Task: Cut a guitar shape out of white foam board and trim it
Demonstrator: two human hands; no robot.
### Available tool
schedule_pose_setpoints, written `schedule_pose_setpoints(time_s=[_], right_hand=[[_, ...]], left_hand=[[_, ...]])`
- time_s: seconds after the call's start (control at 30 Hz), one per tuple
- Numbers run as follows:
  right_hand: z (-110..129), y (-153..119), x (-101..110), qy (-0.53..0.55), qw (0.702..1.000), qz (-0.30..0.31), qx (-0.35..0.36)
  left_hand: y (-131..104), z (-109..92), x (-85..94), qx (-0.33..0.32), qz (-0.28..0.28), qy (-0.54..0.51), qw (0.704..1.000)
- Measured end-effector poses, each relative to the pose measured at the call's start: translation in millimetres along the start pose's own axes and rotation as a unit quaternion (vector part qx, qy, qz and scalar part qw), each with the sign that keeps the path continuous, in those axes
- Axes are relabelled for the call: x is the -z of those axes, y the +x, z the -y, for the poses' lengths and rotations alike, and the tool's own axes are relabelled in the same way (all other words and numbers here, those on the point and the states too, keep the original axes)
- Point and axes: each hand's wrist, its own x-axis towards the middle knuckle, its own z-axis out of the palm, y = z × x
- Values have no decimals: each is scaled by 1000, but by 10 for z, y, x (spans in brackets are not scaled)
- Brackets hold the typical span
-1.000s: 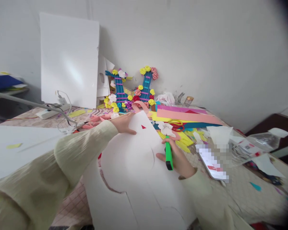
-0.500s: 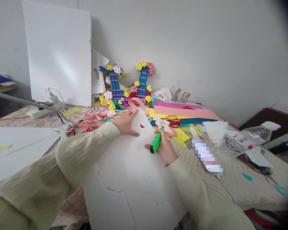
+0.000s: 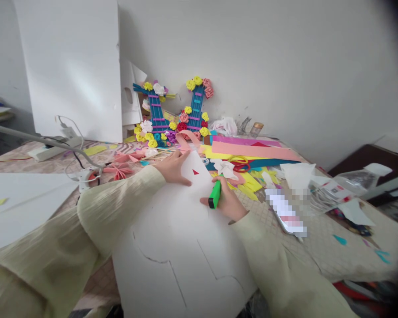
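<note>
A white board (image 3: 185, 234), apparently foam board, slants from the table toward me, with curved and straight dark lines drawn on its lower part. A small red triangle (image 3: 195, 172) lies on its narrow far end. My left hand (image 3: 174, 168) holds that end at its left edge, thumb and forefinger apart on the surface. In my right hand (image 3: 230, 201) is a green utility knife (image 3: 215, 194) with a black end toward me, gripped at the board's right edge. The knife's far tip is hidden by the fingers.
Two blue guitar-shaped pieces with paper flowers (image 3: 196, 106) stand against the wall. Scissors (image 3: 240, 163), coloured paper strips (image 3: 252, 150) and scraps lie beyond the board. At right are a phone (image 3: 285, 214) and a plastic bottle (image 3: 351, 185); at left, a power strip (image 3: 55, 148).
The view has shifted slightly right and down. The green knife has turned a little in my right hand, close to the same spot. My left hand keeps its place on the board.
</note>
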Motion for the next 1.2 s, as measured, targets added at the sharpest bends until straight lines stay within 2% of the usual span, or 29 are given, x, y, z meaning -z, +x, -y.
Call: schedule_pose_setpoints(time_s=[0.1,0.23,0.4,0.63,0.73,0.9,1.07,1.2], right_hand=[[-17,-29,8,1,1000,27,-8],[-27,-38,-47,-47,999,1,-14],[-5,-20,-71,-82,996,-4,-21],[-39,-34,-27,-42,999,22,-16],[-44,-3,-40,-25,1000,3,4],[2,107,-95,-5,997,-67,29],[26,162,-121,-20,997,-72,5],[-27,171,-109,-16,996,-82,29]], left_hand=[[1,15,-11,1,7,2,1000],[5,-15,-16,8,14,6,1000],[14,-63,-1,7,23,11,1000],[13,-44,14,14,39,28,999],[8,-53,21,12,34,32,999],[0,-138,30,-5,25,27,999],[-2,-208,19,-18,4,30,999],[2,-178,3,-16,16,35,999]])
